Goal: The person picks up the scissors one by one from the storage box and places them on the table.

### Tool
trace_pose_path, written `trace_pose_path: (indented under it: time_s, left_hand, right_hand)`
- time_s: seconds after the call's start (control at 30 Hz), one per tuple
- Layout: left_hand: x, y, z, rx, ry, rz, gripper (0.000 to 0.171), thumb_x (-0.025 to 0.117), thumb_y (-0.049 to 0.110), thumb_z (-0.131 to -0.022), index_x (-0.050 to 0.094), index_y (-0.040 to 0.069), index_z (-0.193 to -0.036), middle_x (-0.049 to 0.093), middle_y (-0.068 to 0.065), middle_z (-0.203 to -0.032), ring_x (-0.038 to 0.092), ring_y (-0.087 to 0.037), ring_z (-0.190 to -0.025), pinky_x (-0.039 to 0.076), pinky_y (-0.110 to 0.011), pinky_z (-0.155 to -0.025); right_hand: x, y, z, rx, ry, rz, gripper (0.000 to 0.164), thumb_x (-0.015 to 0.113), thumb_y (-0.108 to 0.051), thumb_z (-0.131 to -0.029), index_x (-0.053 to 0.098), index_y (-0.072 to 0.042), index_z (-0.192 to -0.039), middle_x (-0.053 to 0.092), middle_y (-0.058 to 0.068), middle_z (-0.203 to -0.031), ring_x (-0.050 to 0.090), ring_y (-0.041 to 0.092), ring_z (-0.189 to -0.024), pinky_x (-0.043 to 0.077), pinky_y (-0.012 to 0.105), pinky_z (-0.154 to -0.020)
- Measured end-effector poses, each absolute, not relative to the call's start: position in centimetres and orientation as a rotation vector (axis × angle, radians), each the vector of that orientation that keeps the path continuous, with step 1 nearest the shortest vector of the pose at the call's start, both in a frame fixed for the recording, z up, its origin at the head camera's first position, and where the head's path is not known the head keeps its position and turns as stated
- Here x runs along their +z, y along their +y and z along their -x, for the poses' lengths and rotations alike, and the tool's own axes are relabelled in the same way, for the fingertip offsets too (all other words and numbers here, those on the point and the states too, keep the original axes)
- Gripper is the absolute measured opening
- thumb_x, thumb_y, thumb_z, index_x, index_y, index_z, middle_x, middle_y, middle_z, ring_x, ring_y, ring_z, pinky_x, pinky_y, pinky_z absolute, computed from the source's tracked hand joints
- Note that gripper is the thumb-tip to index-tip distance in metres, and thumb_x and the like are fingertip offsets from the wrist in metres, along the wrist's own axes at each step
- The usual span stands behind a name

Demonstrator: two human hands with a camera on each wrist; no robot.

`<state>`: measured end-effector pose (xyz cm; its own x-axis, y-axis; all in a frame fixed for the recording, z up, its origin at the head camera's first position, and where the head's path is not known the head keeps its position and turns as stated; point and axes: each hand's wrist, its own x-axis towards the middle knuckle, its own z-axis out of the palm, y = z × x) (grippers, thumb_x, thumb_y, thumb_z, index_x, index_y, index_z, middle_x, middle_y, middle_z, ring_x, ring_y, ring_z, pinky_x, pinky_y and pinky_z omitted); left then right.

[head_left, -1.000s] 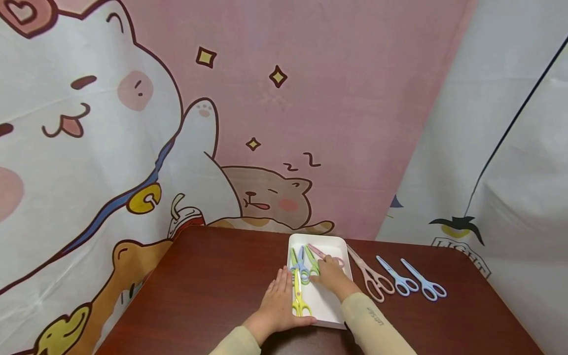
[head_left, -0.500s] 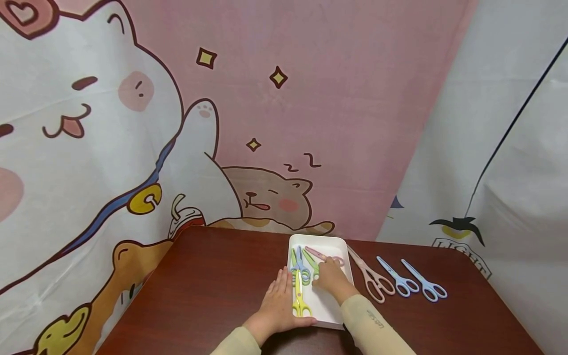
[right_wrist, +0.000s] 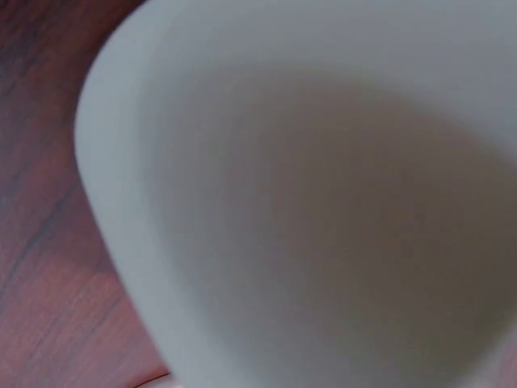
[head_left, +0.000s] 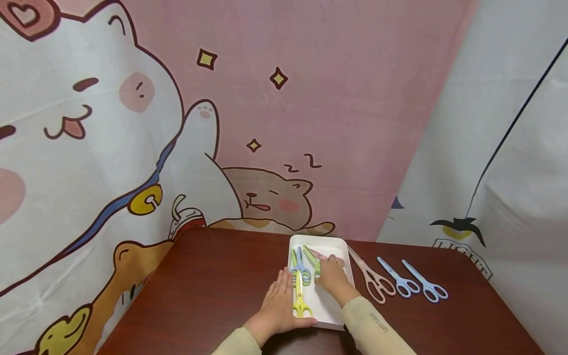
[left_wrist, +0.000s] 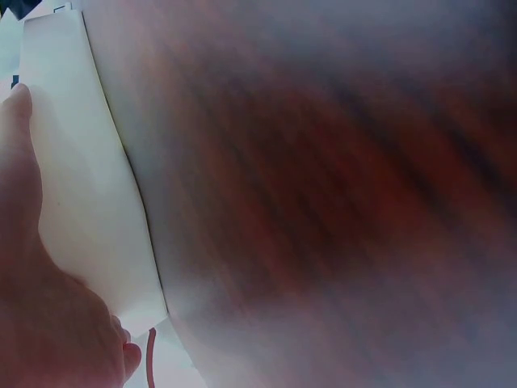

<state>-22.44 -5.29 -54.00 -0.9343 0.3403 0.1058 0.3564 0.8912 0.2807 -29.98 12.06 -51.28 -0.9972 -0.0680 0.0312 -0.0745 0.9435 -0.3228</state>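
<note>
Reddish-brown worktop (head_left: 213, 276) lay beneath. Left hand (head_left: 278, 304), grip wide, touched a white tray (head_left: 323, 309). Inside, yellow scissors (head_left: 299, 297) lay nearer than blue scissors (head_left: 300, 262); right hand (head_left: 334, 278), grip narrow, pinched green scissors (head_left: 312, 257). Right of the tray lay long pink scissors (head_left: 366, 269), then two blue pairs (head_left: 395, 275).

Free table (head_left: 208, 286) left of left hand (head_left: 278, 301), yellow scissors (head_left: 299, 297) close right, blue scissors (head_left: 300, 266) obstructing left of right hand (head_left: 334, 277), bare tray (head_left: 325, 306) on its near side
</note>
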Motion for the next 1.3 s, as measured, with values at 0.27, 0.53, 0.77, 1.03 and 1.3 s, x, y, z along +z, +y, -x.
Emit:
trace_pose_path:
  time_s: [0.27, 0.53, 0.77, 1.03, 1.3]
  left_hand:
    - [-53.8, -5.3, 22.4, -0.464, -3.003, 0.566, 0.135, 0.047, 0.092, -0.058, 0.016, -0.002, -0.149, 0.012, -0.021, -0.157, 0.015, -0.031, -0.145, 0.027, -0.045, -0.112]
    - [-53.9, -5.2, 22.3, -0.448, -2.998, 0.56, 0.135, 0.046, 0.093, -0.058, 0.016, -0.003, -0.149, 0.011, -0.021, -0.157, 0.014, -0.031, -0.145, 0.028, -0.045, -0.112]
    - [-53.7, -5.3, 22.4, -0.458, -2.999, 0.575, 0.135, 0.047, 0.092, -0.058, 0.017, -0.004, -0.149, 0.013, -0.023, -0.156, 0.015, -0.033, -0.145, 0.028, -0.046, -0.112]
    - [-53.8, -5.4, 22.5, -0.44, -3.011, 0.56, 0.135, 0.046, 0.093, -0.058, 0.016, -0.003, -0.149, 0.012, -0.022, -0.157, 0.014, -0.032, -0.145, 0.027, -0.045, -0.112]
    - [-53.4, -5.3, 22.2, -0.44, -3.033, 0.575, 0.134, 0.047, 0.092, -0.059, 0.016, -0.003, -0.149, 0.011, -0.022, -0.157, 0.015, -0.032, -0.145, 0.027, -0.046, -0.112]
  right_hand:
    - [-51.1, 12.7, 30.2, 0.612, -3.016, -0.07, 0.058, 0.078, -0.021, -0.071, 0.059, 0.001, -0.122, 0.049, 0.022, -0.106, 0.043, 0.037, -0.096, 0.043, 0.048, -0.083]
    - [-50.4, 13.9, 29.6, 0.667, -2.898, -0.195, 0.056, 0.078, -0.022, -0.069, 0.061, 0.001, -0.117, 0.053, 0.023, -0.106, 0.049, 0.039, -0.092, 0.041, 0.051, -0.084]
    - [-49.8, 14.9, 29.1, 0.769, -2.839, -0.212, 0.057, 0.078, -0.021, -0.071, 0.06, 0.001, -0.12, 0.054, 0.02, -0.11, 0.049, 0.037, -0.095, 0.041, 0.049, -0.082]
    - [-49.5, 15.7, 28.5, 0.827, -2.806, -0.253, 0.057, 0.077, -0.019, -0.07, 0.06, 0.0, -0.12, 0.054, 0.019, -0.11, 0.05, 0.035, -0.098, 0.043, 0.049, -0.085]
    - [-49.6, 16.0, 28.0, 0.83, -2.755, -0.289, 0.054, 0.079, -0.017, -0.07, 0.062, -0.001, -0.119, 0.056, 0.017, -0.108, 0.051, 0.035, -0.101, 0.042, 0.048, -0.085]
